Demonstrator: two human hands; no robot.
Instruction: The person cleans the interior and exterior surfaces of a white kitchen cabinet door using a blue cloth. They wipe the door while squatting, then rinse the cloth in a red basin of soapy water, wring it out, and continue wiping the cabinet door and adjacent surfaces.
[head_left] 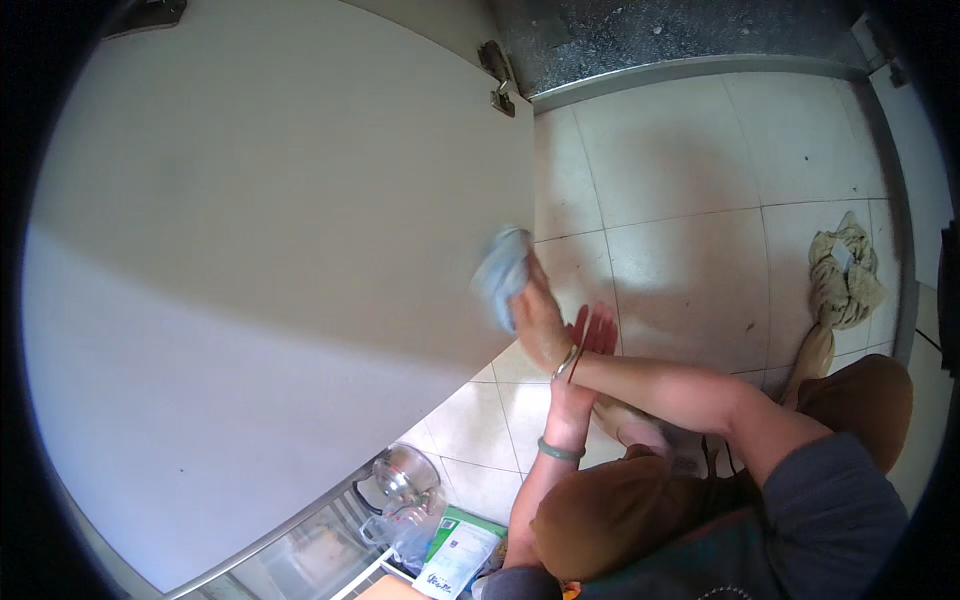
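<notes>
My right hand [541, 318] reaches across to the left, holding a pale blue cloth [507, 268] against the edge side of a large white door panel [270, 230]. Both the cloth and the fingers around it are smeared by motion. Just behind that wrist, my left hand [597, 330] is raised with its fingers stretched out and nothing in it. The forearms cross there, the right one passing over the left. A green bangle circles my left wrist, and a thinner bracelet sits on the right one.
Metal hinges [500, 85] carry the panel at its upper corner. Below it stand a shiny metal pot [405, 472], a clear plastic bag [412, 535] and a green and white packet [460, 550]. A crumpled beige cloth [845, 285] lies on the tiled floor [690, 260] at right.
</notes>
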